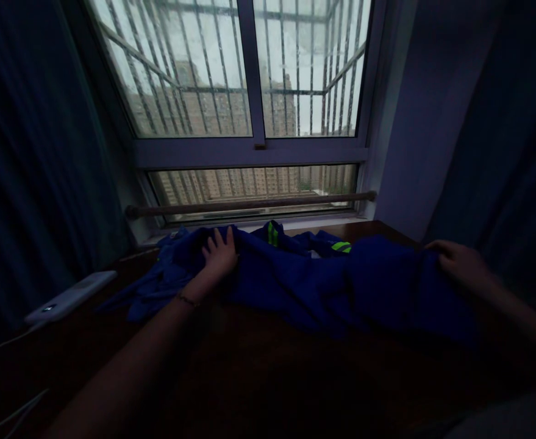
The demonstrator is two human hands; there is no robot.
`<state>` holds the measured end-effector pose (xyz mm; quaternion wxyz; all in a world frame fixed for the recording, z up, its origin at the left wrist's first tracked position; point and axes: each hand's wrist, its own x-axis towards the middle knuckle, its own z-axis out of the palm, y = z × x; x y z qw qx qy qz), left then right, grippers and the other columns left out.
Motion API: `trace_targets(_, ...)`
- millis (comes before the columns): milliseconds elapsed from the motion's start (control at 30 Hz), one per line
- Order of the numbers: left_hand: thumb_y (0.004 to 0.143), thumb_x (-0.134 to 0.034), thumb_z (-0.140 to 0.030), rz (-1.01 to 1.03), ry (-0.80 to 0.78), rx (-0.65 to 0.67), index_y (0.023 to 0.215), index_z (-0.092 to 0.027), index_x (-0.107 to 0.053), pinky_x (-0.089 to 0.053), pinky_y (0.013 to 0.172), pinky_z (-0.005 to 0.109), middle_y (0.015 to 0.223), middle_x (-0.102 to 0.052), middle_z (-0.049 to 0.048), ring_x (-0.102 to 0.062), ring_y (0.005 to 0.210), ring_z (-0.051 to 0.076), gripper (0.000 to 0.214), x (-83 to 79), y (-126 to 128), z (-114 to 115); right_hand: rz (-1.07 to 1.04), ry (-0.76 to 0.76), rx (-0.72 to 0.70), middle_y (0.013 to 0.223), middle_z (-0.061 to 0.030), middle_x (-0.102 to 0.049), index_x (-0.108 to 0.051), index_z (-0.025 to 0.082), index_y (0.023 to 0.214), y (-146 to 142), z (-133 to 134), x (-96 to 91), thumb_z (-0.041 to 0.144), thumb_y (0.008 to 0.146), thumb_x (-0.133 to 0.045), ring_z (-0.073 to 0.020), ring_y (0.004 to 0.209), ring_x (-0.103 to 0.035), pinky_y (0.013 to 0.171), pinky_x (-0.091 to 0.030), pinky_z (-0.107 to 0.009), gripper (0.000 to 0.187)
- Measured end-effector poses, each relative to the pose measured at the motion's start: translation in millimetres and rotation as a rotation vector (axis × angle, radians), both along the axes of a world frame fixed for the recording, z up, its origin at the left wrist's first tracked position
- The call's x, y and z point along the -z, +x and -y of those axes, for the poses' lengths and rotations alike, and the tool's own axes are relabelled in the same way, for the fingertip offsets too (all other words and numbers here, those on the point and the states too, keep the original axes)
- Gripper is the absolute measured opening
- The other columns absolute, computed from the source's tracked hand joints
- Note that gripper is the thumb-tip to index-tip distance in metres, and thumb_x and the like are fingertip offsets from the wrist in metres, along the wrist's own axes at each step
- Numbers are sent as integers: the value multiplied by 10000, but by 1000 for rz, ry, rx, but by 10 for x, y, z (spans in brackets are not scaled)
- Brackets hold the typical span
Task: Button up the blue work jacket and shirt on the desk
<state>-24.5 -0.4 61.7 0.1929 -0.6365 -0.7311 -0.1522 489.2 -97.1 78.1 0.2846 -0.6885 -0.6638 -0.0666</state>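
A blue garment (290, 274) with yellow-green reflective strips lies spread and rumpled across the dark wooden surface below the window. My left hand (221, 253) rests on its left part with fingers spread. At the far right, my right hand (462, 263) has its fingers closed on the garment's edge and holds that end slightly raised. More blue cloth (158, 283) lies bunched to the left of my left hand; whether it is part of the same garment I cannot tell.
A white box-shaped device (73, 297) with a cable sits at the left. Another white cable (18, 414) lies near the lower left corner. A rail (249, 206) crosses the window low down. Dark curtains (30, 152) hang on both sides.
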Motion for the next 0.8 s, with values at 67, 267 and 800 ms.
trace_targets(67,748,-497,-335,-44,-102,146,1293,-171,-263,-262,909,533,1358,-211,190,-243,1206,370,615,141,110,214,-34,36,-79,994,-88,-585,-535,207,907,18,175,74,222,706,-387,-254,891,-548,757,-413,-349,251)
trace_targets(267,706,-460,-564,-65,-497,823,1261,-259,-308,-276,942,477,1335,-304,104,-286,1205,291,652,483,259,858,-3,-24,-363,1014,-38,-569,-517,269,944,-344,761,226,294,789,-384,-216,916,-538,774,-434,-332,205)
trace_targets(800,606,-589,-262,1021,-630,854,845,-139,-616,-470,650,304,727,-638,21,-579,674,188,270,-600,72,295,-254,-10,-384,895,-40,-611,-564,179,1008,-569,173,190,380,838,-348,-203,818,-562,693,-438,-296,341)
